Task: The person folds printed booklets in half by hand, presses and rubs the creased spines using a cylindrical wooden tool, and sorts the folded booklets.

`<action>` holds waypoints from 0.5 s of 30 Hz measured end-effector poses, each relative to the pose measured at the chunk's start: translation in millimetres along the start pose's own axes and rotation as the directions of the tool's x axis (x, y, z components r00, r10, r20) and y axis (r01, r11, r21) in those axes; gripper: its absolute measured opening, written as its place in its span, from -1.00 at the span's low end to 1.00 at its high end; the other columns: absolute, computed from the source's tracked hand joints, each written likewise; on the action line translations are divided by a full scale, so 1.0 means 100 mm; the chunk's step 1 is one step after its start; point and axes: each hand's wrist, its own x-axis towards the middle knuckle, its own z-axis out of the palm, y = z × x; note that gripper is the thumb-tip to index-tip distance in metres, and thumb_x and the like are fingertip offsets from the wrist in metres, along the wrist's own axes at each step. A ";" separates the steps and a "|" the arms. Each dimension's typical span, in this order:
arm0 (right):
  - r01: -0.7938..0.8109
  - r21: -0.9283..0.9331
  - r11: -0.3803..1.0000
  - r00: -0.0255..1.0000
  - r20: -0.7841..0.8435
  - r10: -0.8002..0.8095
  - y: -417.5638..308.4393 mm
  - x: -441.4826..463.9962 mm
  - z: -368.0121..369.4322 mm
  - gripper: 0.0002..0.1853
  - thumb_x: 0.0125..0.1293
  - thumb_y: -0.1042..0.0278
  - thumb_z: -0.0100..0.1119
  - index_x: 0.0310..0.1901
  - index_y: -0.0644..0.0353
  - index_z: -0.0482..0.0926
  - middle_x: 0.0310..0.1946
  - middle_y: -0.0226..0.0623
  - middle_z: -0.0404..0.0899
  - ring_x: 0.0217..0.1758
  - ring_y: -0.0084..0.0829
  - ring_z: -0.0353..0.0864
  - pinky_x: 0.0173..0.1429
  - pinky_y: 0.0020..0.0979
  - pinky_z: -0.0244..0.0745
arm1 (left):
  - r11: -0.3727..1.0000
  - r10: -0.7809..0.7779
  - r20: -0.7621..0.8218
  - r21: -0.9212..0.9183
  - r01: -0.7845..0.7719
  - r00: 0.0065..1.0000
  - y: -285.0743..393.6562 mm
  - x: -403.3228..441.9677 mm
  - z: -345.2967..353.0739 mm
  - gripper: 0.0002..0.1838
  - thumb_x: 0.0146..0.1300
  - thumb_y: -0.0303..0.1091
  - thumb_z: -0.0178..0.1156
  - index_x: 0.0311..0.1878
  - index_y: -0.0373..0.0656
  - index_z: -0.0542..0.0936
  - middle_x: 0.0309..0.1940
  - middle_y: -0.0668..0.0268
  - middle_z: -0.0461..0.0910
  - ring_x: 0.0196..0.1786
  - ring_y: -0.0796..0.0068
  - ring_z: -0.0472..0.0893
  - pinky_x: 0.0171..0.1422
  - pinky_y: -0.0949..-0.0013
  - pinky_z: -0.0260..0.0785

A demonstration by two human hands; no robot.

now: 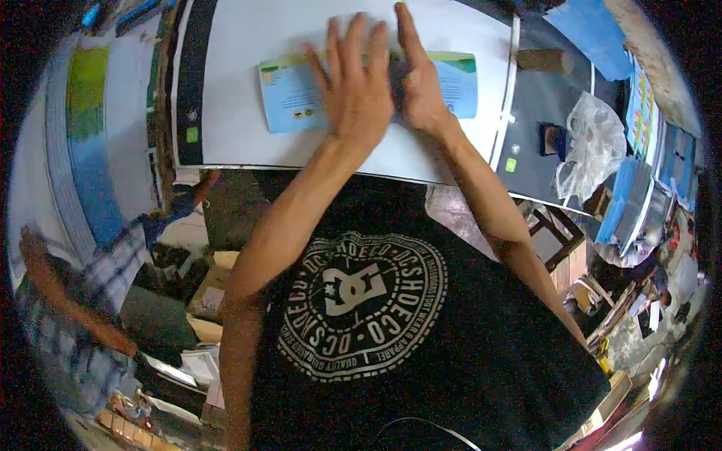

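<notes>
Across the white worktop lies a pale-blue printed sheet, green along its far edge, fine text and yellowish marks showing; left hand splays loosely over it; whether the right hand grips, can't tell!

hands over printed sheet (light blue)

Worktable: white surface, black margin at left. Blue printed sheet lies on the white; brown block and crumpled clear plastic bag rest on the black section at right.
</notes>
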 end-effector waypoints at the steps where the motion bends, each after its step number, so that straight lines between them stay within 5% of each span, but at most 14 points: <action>1: -0.019 0.009 1.000 1.000 -0.005 0.019 -0.05 0.00 0.01 0.16 0.32 -0.62 -0.49 0.53 0.44 -0.17 0.57 0.20 -0.18 0.63 0.11 -0.17 0.63 -0.09 -0.21 | 1.000 0.019 0.030 0.011 -0.019 0.999 -0.03 -0.04 0.10 -0.45 0.37 -0.21 0.08 0.39 -0.12 0.33 0.45 0.10 0.22 0.53 -0.15 0.11 0.51 -0.39 -0.11; 6: -0.075 -0.030 0.997 0.997 -0.032 0.074 -0.17 0.01 -0.02 0.17 0.30 -0.64 -0.44 0.55 0.37 -0.18 0.58 0.16 -0.18 0.62 0.23 -0.19 0.63 -0.04 -0.27 | 0.995 -0.001 0.067 -0.095 0.008 0.998 0.01 -0.04 0.15 -0.39 0.29 -0.34 0.12 0.42 -0.17 0.31 0.48 0.05 0.15 0.58 -0.18 -0.03 0.53 -0.46 -0.23; 9: 0.160 0.008 0.987 0.984 -0.086 -0.159 -0.64 0.04 -0.05 0.13 0.26 -0.58 -0.18 0.56 0.28 -0.07 0.58 0.10 -0.11 0.64 0.12 -0.15 0.61 0.07 -0.23 | 0.992 0.005 0.038 -0.125 0.000 0.999 -0.05 -0.01 0.28 -0.39 0.32 -0.30 0.12 0.43 -0.18 0.30 0.46 0.06 0.20 0.57 -0.13 0.03 0.53 -0.41 -0.17; 13: 0.493 -0.066 0.868 0.868 -0.027 -0.495 -0.57 -0.03 -0.11 0.13 0.25 -0.59 -0.14 0.56 0.23 -0.05 0.59 0.02 -0.07 0.63 0.11 -0.11 0.61 0.09 -0.20 | 0.997 0.062 -0.005 0.034 -0.062 0.998 -0.10 -0.10 0.39 -0.35 0.34 -0.22 0.13 0.46 -0.13 0.24 0.47 0.10 0.17 0.55 -0.06 0.09 0.52 -0.38 -0.12; 15: 0.226 -0.156 0.962 0.974 0.014 -0.227 -0.13 -0.20 0.01 0.10 0.22 -0.53 -0.04 0.56 0.18 -0.01 0.58 0.01 -0.05 0.63 0.11 -0.11 0.61 0.15 -0.24 | 0.999 0.045 0.061 0.020 -0.046 0.997 -0.06 -0.11 0.32 -0.33 0.35 -0.16 0.12 0.48 -0.10 0.21 0.49 0.14 0.13 0.57 -0.04 0.04 0.54 -0.37 -0.14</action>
